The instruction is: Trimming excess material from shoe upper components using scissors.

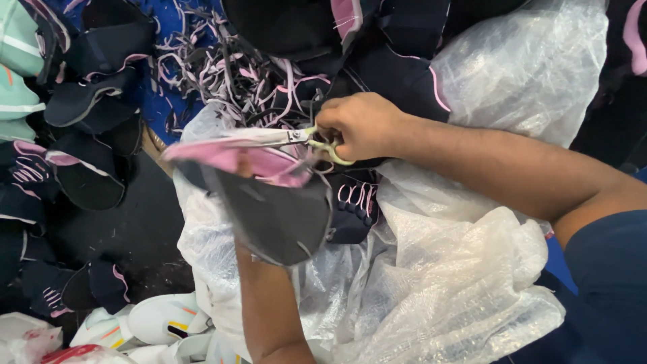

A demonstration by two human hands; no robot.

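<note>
Head view: I look straight down over my two forearms into a heap of cut shoe parts and clear plastic.
Right hand: my right hand [360,125] is curled tight around the yellow-green loops of the scissors [306,139], fingers through the handles.
Scissors: the metal blades point left and lie on the pink edge of the shoe upper; whether the blades are parted or closed I cannot tell, since that part is blurred.
Shoe upper: the dark shoe upper [269,209] with its pink lining sits in the middle of the view, just left of my right hand, tilted with the pink rim on the far side.
Left hand: my left hand is hidden behind the shoe upper, only the forearm rising from the near edge shows, so I cannot tell how its fingers are set, though the piece seems to rest on it.
Plastic sheet: crumpled clear plastic sheet [458,283] spreads under both arms, from near right up to far right.
Trimmings: a tangle of pink and dark trimmings [229,74] lies on the far side, on blue cloth.
Stack left: more dark uppers [87,101] with pink edging are piled at the left.
Near left: white shoe pieces [162,323] lie at the near left edge.
</note>
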